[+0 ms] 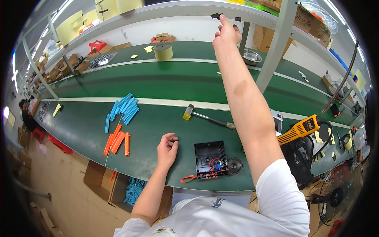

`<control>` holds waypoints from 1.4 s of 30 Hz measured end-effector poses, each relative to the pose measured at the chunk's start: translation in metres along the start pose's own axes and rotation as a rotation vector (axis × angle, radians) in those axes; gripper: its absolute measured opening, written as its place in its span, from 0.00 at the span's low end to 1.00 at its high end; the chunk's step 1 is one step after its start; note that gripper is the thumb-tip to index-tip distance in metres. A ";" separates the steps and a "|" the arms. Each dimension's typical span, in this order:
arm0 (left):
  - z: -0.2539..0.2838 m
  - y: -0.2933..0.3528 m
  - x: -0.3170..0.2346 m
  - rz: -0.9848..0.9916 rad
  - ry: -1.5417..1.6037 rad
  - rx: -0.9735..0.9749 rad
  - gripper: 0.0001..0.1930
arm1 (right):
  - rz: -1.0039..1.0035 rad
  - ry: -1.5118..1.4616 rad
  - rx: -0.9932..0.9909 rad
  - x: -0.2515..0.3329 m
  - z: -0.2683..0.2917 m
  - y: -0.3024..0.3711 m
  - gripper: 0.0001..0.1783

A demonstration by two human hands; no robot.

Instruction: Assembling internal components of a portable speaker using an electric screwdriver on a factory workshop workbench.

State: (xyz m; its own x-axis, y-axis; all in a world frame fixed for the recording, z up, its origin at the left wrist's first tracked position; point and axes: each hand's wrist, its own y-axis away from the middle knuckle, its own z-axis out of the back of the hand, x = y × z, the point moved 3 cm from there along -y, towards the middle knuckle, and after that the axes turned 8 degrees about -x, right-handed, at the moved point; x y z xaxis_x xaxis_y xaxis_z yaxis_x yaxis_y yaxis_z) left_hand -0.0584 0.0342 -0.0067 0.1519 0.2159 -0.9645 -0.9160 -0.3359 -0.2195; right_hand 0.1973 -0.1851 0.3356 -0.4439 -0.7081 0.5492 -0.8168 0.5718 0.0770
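Observation:
My right hand is raised at the end of an outstretched arm, up by the white overhead beam. Its extended index finger touches or nearly touches a small black piece there; the thumb stands apart, lower down. Over the green bench, my left hand is loosely curled, with nothing visible in it. Between my arms sits an open black plastic box with red and blue wires inside. A round black speaker lies against its right side, and an orange-red loop sticks out at the front left.
A yellow-headed mallet lies beyond the box. Blue strips and orange strips lie to the left. A yellow tool hangs at the right beside a black bag. Cardboard boxes stand below the front edge; a fan is lower right.

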 end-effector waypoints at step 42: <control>-0.067 0.037 -0.143 -0.025 -0.283 0.766 0.08 | 0.677 1.380 1.268 0.072 0.403 0.248 0.20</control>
State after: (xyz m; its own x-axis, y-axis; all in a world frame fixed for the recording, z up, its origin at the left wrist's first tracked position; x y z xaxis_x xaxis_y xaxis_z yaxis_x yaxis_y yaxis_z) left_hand -0.0886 -0.0708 0.1131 0.1698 0.4726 -0.8648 -0.9288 0.3700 0.0198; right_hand -0.1863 -0.2614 0.0589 -0.7116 0.5540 0.4321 -0.6920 -0.4462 -0.5675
